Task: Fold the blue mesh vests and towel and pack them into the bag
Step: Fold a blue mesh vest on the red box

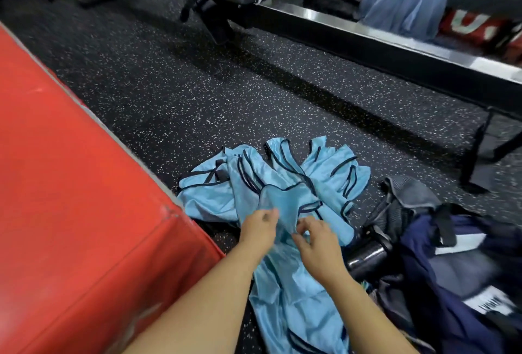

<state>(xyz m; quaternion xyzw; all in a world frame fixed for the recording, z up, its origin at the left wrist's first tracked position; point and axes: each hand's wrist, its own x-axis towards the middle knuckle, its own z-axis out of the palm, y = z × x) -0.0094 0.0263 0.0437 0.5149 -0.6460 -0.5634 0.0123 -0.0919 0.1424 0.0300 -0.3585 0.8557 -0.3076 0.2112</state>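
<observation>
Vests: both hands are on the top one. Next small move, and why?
Probably lift the top vest clear of the pile and shake it flat. The left hand and right hand both pinch it, but it lies crumpled and overlaps the other vests, so a clean fold looks unlikely from here.

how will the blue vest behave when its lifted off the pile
Probably floppy: the blue vest sags and creases where the left hand and right hand pinch it. Its sheen suggests slippery fabric, so folds may slide. It looks thin, so likely light.
</observation>
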